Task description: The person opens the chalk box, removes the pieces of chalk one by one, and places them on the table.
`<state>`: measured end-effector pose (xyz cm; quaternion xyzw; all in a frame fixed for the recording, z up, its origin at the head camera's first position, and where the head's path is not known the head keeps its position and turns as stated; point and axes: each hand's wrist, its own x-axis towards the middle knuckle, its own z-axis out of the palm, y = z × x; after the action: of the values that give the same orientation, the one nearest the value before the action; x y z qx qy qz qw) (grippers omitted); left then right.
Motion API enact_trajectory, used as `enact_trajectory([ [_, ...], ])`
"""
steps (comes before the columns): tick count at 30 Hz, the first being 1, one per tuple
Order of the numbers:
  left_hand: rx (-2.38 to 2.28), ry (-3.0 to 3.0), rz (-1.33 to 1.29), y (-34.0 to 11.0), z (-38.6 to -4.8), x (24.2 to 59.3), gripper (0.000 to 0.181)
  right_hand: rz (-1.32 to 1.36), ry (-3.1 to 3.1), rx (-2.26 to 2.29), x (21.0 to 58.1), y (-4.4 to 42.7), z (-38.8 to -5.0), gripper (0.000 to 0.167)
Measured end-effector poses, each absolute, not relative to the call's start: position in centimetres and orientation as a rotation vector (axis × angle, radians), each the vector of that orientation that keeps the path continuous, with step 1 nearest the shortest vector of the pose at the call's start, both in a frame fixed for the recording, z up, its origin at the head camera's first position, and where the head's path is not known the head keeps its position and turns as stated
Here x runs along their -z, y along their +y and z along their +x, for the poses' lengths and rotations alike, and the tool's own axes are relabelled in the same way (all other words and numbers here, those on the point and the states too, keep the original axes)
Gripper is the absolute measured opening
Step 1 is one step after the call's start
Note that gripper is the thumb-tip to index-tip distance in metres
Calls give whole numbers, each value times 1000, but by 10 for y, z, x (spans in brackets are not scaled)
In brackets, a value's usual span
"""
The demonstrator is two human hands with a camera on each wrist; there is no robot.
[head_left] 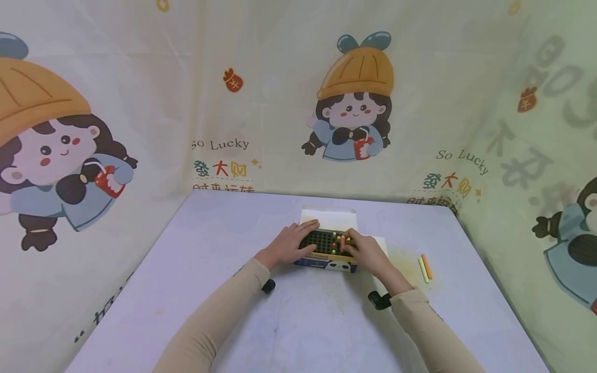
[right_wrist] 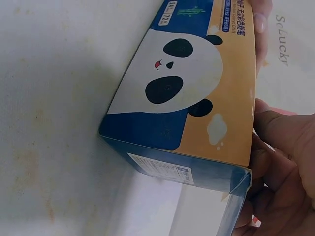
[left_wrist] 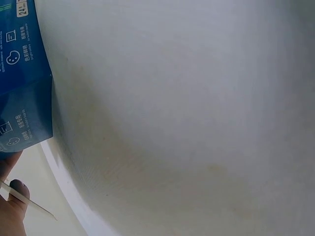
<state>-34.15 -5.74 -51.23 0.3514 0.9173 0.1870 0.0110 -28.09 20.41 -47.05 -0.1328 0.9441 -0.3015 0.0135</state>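
Note:
A blue-and-orange chalk box (head_left: 325, 262) with a panda face stands on the table, its top open. Inside, a black holder (head_left: 321, 241) has rows of holes, with several coloured chalk sticks standing at its right end. My left hand (head_left: 290, 242) grips the box's left end, thumb along the near edge and fingers at the far edge. At the other end, my right hand (head_left: 368, 253) pinches a pink chalk stick (head_left: 343, 243) upright at the holder. In the right wrist view, the box (right_wrist: 197, 88) hides the chalk's lower part.
A pale yellow chalk stick (head_left: 423, 270) and an orange one (head_left: 427, 266) lie side by side on the table (head_left: 224, 321), right of the box. White flaps (head_left: 328, 217) stick out behind and beside the box. A printed cloth (head_left: 280, 119) hangs around the table.

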Motion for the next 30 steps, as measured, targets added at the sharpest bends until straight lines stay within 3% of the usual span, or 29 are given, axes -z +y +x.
enact_trajectory([
  [20,-607,2856,1113,-58,-343,516,70,-358,3014,907,474,202,-280,22],
  [30,-588,2866,1118,-59,-345,518,70,-351,3027,990,477,200,-282,21],
])
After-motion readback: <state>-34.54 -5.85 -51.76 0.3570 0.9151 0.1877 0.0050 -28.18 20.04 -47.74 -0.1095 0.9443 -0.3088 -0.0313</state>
